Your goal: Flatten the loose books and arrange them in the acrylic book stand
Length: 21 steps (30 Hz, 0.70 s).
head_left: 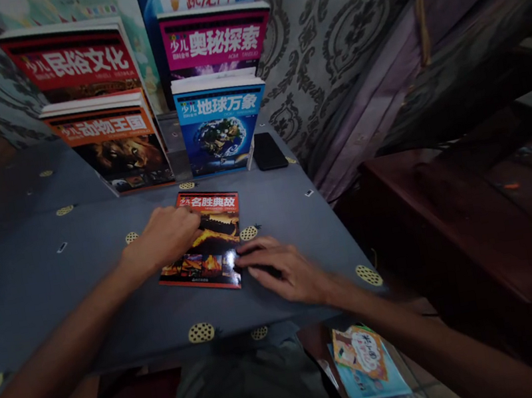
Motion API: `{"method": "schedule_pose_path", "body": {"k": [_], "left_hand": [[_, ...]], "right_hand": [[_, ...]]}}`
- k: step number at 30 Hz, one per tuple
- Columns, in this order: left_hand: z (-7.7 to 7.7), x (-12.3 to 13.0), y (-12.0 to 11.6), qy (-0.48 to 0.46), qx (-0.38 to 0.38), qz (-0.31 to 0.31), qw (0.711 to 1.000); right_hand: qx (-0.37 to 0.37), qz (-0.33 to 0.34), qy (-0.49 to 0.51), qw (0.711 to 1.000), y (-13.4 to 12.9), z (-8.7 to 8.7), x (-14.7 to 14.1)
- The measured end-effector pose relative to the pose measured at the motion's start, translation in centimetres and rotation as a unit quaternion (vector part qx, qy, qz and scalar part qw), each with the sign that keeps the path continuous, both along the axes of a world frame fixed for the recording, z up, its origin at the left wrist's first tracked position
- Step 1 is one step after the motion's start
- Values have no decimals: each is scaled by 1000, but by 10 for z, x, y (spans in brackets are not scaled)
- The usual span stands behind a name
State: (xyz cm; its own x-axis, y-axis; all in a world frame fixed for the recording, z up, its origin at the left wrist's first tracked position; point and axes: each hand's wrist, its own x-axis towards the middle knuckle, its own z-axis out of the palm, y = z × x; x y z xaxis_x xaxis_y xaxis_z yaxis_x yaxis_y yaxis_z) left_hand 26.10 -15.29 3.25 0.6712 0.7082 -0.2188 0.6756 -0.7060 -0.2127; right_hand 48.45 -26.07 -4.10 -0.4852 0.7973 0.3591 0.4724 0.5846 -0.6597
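Observation:
A book (214,224) with a red title band and a Great Wall picture on its cover lies flat on the table. Over its left edge rests my left hand (165,234), its fingers curled together at the cover; the fingertips are partly hidden. My right hand (287,268) is at the lower right edge, with fingers stretched out and apart and the tips touching the cover's side. Behind the book stand a lion-cover book (125,155) and a blue earth-cover book (220,135).
More upright books, one with a red band (73,63) and one magenta (218,38), stand behind these. A black phone (268,151) lies beside the blue book. The table's cloth (87,254) has a pineapple print. Picture books (369,371) lie below, right of my legs.

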Motion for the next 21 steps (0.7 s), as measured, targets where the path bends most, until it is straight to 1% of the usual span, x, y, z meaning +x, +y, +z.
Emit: {"method": "schedule_pose_path", "body": {"k": [3, 6, 8, 10, 15, 18, 21], "left_hand": [[-3, -1, -9, -47, -8, -57, 997], [-8, -6, -22, -111, -71, -149, 980], [-12, -9, -30, -139, -104, -189, 966], [-17, -12, -37, -146, -102, -195, 965], [-27, -12, -48, -138, -60, -188, 970], [-25, -10, -52, -100, -46, -197, 974], [-20, -10, -52, -83, -60, -202, 974]], "right_hand": [[-10, 32, 23, 999, -14, 4, -3], [-28, 30, 43, 998, -16, 5, -3], [-48, 27, 57, 997, -14, 6, -2], [-71, 26, 72, 995, -12, 5, -2], [-104, 26, 117, 987, -11, 3, -1], [-122, 22, 135, 983, -12, 1, 0], [-133, 16, 150, 980, -12, 2, 0]]}}
